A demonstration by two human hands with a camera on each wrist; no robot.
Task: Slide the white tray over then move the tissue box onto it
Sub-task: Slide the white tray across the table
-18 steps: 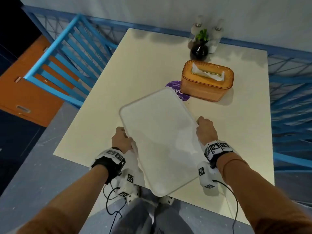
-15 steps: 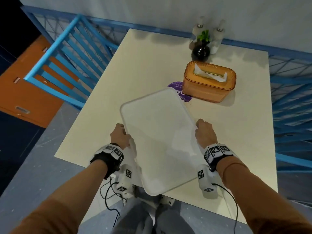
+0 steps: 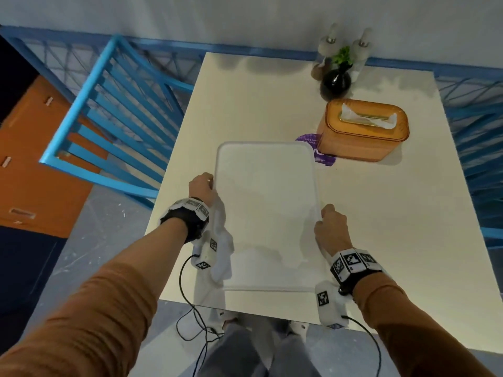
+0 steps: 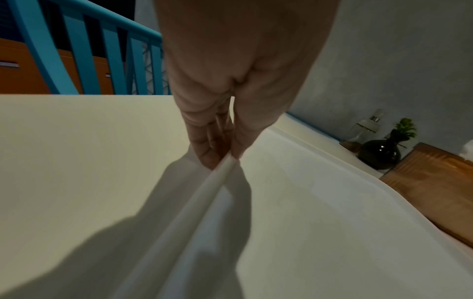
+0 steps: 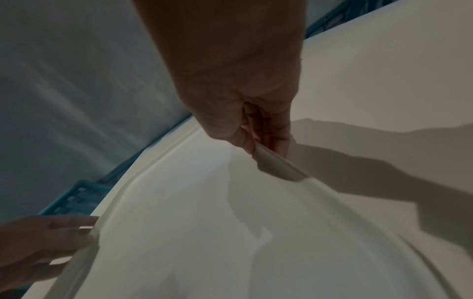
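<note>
I have the flat white plastic tray [image 3: 265, 213] lying on the cream rectangular worktop [image 3: 381, 227], its long sides running near to far and its near short edge just inside the worktop's near edge. My left hand [image 3: 202, 186] pinches the tray's left rim between thumb and fingers; the left wrist view shows the rim [image 4: 217, 178] caught at the fingertips. My right hand [image 3: 330, 227] pinches the right rim the same way, nearer to me than the left. The tray's far right corner overlaps a round purple sticker [image 3: 322, 156] and sits just beside the orange ribbed tissue box with a white tissue poking out [image 3: 362, 131]; I cannot tell if they touch. The box stands on the worktop, far and right of my right hand. Open worktop stretches right of the tray and far-left beyond it. A black round vase with a green sprig [image 3: 335, 83] stands past the box, at the far edge.
</note>
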